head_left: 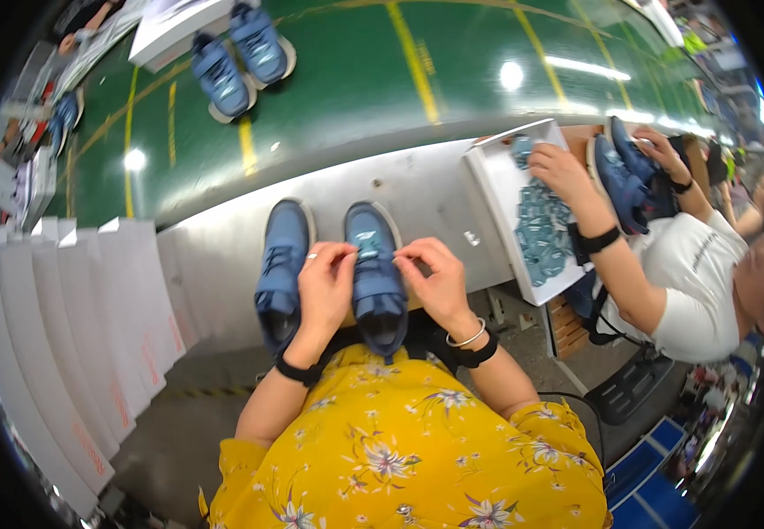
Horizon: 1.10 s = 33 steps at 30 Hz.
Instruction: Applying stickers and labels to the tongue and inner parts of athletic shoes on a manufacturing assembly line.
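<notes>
Two blue sneakers with straps stand side by side on the metal bench in front of me, toes pointing away. Over the right sneaker (375,282), my left hand (327,286) and my right hand (437,280) come in from either side, each with thumb and fingertips pinched together. Between them a small teal piece (367,244) lies across the lacing area. What the fingertips grip is too small to make out. The left sneaker (283,264) stands untouched beside my left hand.
On the right, a co-worker's hand (562,170) reaches into a white box (494,189) of small teal pieces; their other hand is at another pair of blue shoes (620,172). White boxes (91,335) stack on the left. Beyond the bench, a green surface (338,79) carries more sneakers (221,78).
</notes>
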Tool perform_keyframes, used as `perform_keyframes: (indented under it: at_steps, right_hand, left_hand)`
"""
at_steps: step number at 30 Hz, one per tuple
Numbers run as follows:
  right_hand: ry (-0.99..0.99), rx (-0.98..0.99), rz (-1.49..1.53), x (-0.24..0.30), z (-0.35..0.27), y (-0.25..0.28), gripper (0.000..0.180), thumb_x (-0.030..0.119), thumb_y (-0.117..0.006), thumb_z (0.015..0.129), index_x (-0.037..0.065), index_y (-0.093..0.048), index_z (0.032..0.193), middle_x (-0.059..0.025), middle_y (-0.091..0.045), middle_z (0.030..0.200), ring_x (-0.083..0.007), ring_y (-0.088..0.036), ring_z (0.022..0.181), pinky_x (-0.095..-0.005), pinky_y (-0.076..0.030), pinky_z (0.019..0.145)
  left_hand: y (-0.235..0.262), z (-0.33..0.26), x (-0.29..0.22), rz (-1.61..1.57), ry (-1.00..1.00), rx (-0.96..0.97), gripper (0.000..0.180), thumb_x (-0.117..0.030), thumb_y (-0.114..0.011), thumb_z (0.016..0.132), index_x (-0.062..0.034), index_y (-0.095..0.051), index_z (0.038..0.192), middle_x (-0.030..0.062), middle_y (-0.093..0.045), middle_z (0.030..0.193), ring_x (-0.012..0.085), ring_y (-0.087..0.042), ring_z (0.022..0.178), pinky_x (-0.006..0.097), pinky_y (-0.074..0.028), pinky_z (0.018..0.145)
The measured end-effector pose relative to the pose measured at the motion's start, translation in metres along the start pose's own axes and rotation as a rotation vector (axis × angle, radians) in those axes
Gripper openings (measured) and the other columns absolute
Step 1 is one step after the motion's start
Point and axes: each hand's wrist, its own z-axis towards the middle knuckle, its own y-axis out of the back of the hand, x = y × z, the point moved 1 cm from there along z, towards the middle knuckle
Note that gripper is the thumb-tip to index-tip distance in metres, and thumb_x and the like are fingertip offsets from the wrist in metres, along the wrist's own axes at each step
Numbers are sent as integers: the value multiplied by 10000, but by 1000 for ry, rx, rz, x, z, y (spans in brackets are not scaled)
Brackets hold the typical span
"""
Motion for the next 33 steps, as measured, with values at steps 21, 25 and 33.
perform_keyframes:
  at_steps: [21, 25, 33]
  right_hand:
    - [-3, -130, -933, -118, 85, 188, 443, 121, -700, 874, -18, -547, 1267, -252, -583, 1258, -421, -554, 1174, -460, -472, 977]
    - [-99, -140, -1104, -145, 107, 175, 448, 217, -737, 858, -44, -570, 1181, -251, -625, 1177, -406, -615, 1078, -465, -502, 916]
    - [-260, -218, -971, -113, 112, 185, 383, 186, -829, 761, 2, -645, 1042, -215, -629, 1089, -403, -645, 1015, -465, -538, 881]
  left_hand:
    - [95, -6, -53, 239, -277, -124, 166, 103, -602, 876, 9, -652, 1003, 113, -616, 965, 214, -610, 791, 291, -500, 713]
    - [135, -15, -18, 342, -178, -63, 251, 39, -651, 857, -13, -634, 1102, 119, -602, 1040, 212, -604, 879, 295, -495, 735]
    - [161, -30, 41, -7, 304, 297, 743, -100, -777, 767, -63, -467, 1441, 105, -535, 1225, 208, -571, 1052, 333, -509, 811]
